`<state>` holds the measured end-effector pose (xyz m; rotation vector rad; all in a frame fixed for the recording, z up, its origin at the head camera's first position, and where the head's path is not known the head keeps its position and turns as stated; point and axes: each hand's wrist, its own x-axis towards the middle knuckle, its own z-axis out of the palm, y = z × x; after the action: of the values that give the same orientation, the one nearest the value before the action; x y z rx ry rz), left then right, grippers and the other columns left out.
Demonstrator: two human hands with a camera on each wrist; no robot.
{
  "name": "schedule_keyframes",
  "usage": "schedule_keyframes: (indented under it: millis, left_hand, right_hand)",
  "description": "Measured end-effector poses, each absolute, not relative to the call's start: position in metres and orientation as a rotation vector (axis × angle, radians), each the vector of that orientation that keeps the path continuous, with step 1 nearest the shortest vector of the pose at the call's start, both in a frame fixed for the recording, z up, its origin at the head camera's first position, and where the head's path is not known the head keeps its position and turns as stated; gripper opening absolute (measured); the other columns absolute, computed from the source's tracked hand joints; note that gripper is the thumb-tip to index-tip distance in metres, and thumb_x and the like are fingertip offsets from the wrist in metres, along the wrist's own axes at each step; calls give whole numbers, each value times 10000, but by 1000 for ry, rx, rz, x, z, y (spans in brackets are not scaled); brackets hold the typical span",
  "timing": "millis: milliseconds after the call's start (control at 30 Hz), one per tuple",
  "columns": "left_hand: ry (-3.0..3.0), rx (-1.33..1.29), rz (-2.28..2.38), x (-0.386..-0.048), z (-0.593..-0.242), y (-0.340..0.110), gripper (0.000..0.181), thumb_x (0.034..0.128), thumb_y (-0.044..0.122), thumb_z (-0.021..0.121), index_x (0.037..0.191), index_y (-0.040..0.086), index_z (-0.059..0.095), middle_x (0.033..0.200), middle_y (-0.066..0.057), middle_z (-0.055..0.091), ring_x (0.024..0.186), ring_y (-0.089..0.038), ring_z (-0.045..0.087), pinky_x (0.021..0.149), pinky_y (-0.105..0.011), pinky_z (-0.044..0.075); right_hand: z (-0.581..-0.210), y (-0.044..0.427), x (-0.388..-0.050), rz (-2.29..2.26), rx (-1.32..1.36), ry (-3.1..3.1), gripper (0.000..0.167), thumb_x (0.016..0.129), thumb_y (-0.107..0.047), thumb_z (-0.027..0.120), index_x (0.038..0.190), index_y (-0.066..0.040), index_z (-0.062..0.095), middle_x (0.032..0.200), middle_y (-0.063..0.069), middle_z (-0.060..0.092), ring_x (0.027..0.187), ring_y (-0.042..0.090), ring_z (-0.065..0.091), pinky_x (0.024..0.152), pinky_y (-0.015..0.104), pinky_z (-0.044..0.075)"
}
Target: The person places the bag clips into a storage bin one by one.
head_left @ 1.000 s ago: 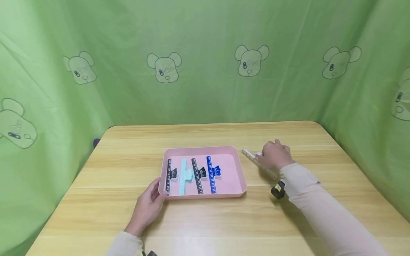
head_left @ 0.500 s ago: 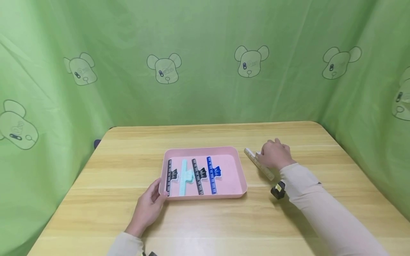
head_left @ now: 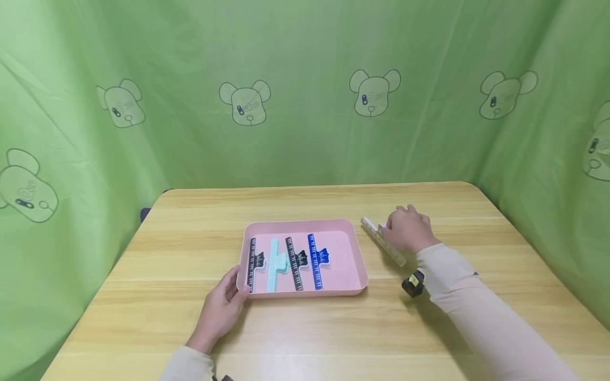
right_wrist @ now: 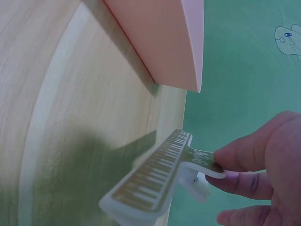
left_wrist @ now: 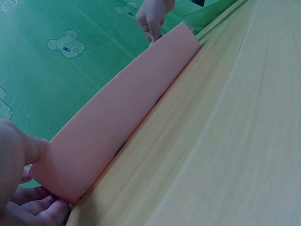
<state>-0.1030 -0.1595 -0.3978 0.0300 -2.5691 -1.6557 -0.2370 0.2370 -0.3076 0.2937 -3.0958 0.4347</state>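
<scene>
My left hand point(head_left: 220, 309) grips the front left corner of a pink tray point(head_left: 355, 259), thumb over the rim and fingers below it in the left wrist view. In the tray lie a black clip point(head_left: 251, 264), a mint clip point(head_left: 272, 264), another black clip point(head_left: 293, 264) and a blue clip point(head_left: 315, 263), each with a piano-key pattern. To the tray's right, my right hand point(head_left: 407, 228) pinches the handle of a white and gold piano-key clip point(right_wrist: 153, 174) between thumb and finger. That clip is off the table, its shadow below it in the right wrist view.
A wooden table point(head_left: 305, 338) carries everything. Green curtains point(head_left: 305, 148) with bear-head prints stand behind it and at both sides. Wrist cameras point(head_left: 413, 283) sit at both cuffs.
The white and gold clip has shifted and turned slightly in my right hand, which has stayed nearly in place. My left hand and the tray have not visibly moved.
</scene>
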Motion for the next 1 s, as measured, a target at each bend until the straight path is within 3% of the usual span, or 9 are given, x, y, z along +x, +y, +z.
schedule_keyframes:
  millis: [600,1000]
  left_hand:
    - [-2566,24,-1657,-104,-399,-160,586,965,120,588,1479,1,334,1475,-253,366,1303,-366,444,1033,-329,425]
    - [-2568,32,-1659,-103,-399,-160,582,969,118,582,1480,-1,331,1475,-255,366,1304,-373,441,1032,-343,430]
  right_hand:
    - [-300,230,-235,438,296,-3065,330,894,-227,587,586,-120,533,1426,388,330,1338,624,129,1041,780,142]
    - [-296,227,-235,424,318,-3040,313,883,-217,575,587,-123,535,1417,369,366,1335,624,147,1027,788,163]
